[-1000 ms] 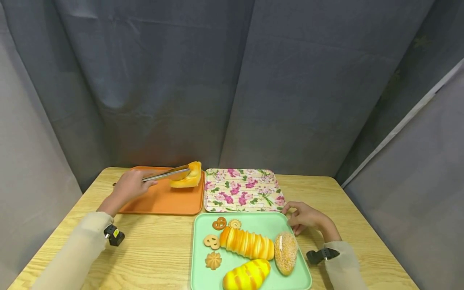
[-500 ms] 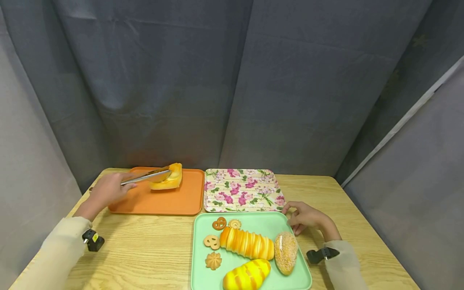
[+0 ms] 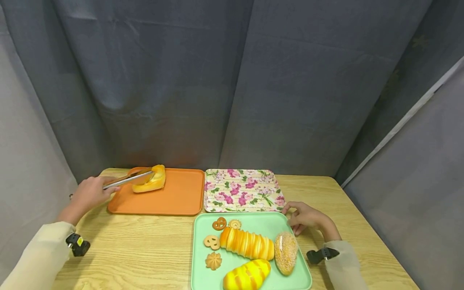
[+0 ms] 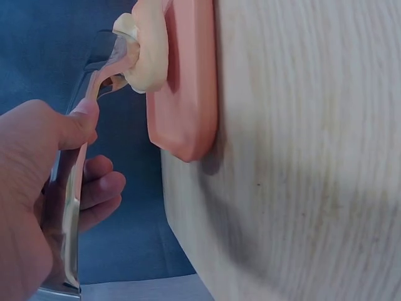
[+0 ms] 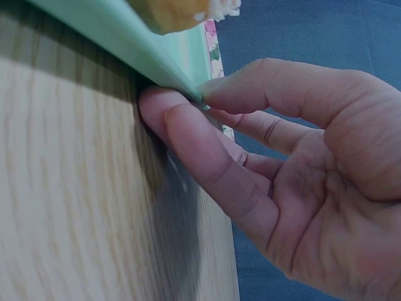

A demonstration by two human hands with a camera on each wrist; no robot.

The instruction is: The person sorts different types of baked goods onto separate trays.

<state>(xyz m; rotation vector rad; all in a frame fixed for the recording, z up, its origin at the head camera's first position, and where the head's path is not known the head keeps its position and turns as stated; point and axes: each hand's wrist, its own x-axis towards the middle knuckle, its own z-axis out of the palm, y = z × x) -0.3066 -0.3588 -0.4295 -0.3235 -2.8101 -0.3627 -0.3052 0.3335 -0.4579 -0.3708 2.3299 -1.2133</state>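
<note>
1. Yellow bread: bent shape; lower limb runs roughly left-right, other limb points up toward the curtain at its right end. Sits at the left, far part of the orange tray; cannot tell whether it touches the tray.
2. Tongs: long axis slants from lower left to upper right, tips pointing right and away from the person, gripping the bread. Handle end at the left hand.
3. Vs earlier frames: bread, tongs and left hand all shifted left; bread was over the tray's right part a second ago, nearer the middle half a second ago. Right hand and green tray unchanged.
4. Left hand: closed round the tongs, thumb pressed along one arm, fingers curled on the other side. Held off the orange tray's left end; forearm comes in from lower left.
5. Right hand: pinches the green tray's rim near its far right corner, thumb on top, fingers under, gap small. Forearm comes in from lower right.
6. Green tray carries a sliced-look loaf, seeded bread, yellow striped bread, small cookies. Floral tray just beside the orange one.
</note>
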